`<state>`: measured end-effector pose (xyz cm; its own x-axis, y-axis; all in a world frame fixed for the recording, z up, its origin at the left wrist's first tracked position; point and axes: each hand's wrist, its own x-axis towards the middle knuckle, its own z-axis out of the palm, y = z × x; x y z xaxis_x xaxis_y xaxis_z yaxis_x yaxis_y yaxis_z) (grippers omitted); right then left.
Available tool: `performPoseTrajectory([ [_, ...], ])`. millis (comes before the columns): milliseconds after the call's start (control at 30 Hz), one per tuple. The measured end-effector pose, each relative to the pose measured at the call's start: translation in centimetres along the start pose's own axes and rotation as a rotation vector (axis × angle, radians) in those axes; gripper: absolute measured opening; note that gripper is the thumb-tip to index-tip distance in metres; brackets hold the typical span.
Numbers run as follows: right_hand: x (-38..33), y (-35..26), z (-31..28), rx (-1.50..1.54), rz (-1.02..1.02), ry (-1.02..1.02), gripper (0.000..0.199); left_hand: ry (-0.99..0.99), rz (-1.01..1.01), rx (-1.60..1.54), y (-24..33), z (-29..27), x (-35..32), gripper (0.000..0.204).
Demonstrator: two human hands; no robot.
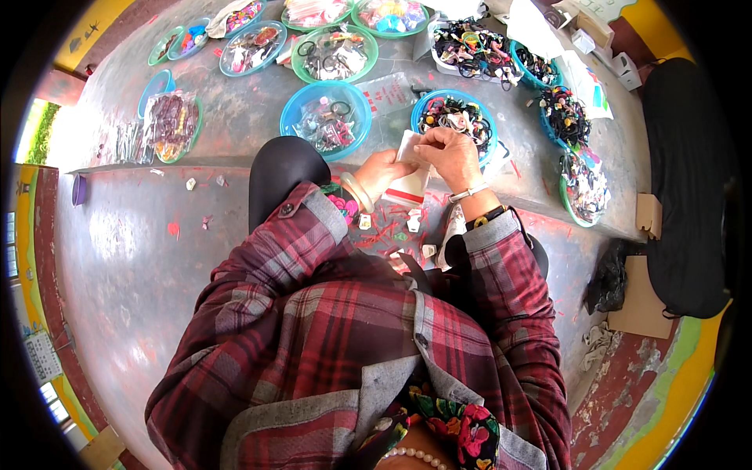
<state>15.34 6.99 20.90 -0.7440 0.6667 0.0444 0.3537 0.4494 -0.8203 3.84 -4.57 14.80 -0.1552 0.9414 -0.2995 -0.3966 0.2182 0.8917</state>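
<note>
Plastic bag (409, 182): small, clear with a red strip, pinched by both hands at the tabletop's (235, 117) near edge.
Left hand (384, 172): fingers closed on the bag's side.
Right hand (449, 153): fingertips clamped on its top, just before a blue bowl of hair ties (454, 116).

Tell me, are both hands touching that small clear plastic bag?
Touching. The head view shows the left hand and right hand pinching the small clear plastic bag at its top.

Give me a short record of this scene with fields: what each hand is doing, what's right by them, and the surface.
left hand: pinches the small clear plastic bag with a red strip
right hand: grips the same bag's top edge
nearest: blue round plastic bowl of dark hair ties, just beyond the hands
also near: blue round bowl of packets
surface: grey worn table
</note>
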Motion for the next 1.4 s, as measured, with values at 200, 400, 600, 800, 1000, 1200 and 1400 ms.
performPoseTrajectory([
  [200,-0.2,-0.3,0.1,-0.115,-0.092,0.082,0.013,-0.047,-0.082,-0.248,0.6,0.5,-0.5,0.025],
  [400,-0.3,-0.4,0.0,-0.294,-0.274,0.054,0.01,-0.088,-0.063,-0.261,0.5,0.1,-0.4,0.026],
  [600,-0.1,0.2,-0.2,-0.256,-0.419,0.147,0.012,-0.114,-0.086,-0.276,1.1,0.4,-0.7,0.025],
  [800,-0.2,-0.1,-0.4,-0.137,-0.073,-0.024,0.014,-0.147,-0.1,-0.196,1.2,0.3,-0.7,0.027],
  [1000,-0.2,-0.2,-0.4,-0.185,-0.05,0.03,0.014,-0.123,-0.109,-0.103,1.6,0.6,-1.0,0.029],
  [1200,0.1,0.6,-0.2,-0.202,-0.077,0.112,0.012,-0.145,-0.106,-0.101,1.1,0.1,-0.6,0.03],
  [1400,0.4,1.1,-0.4,-0.231,-0.08,0.183,0.013,-0.21,-0.097,-0.11,1.4,0.5,-0.9,0.033],
])
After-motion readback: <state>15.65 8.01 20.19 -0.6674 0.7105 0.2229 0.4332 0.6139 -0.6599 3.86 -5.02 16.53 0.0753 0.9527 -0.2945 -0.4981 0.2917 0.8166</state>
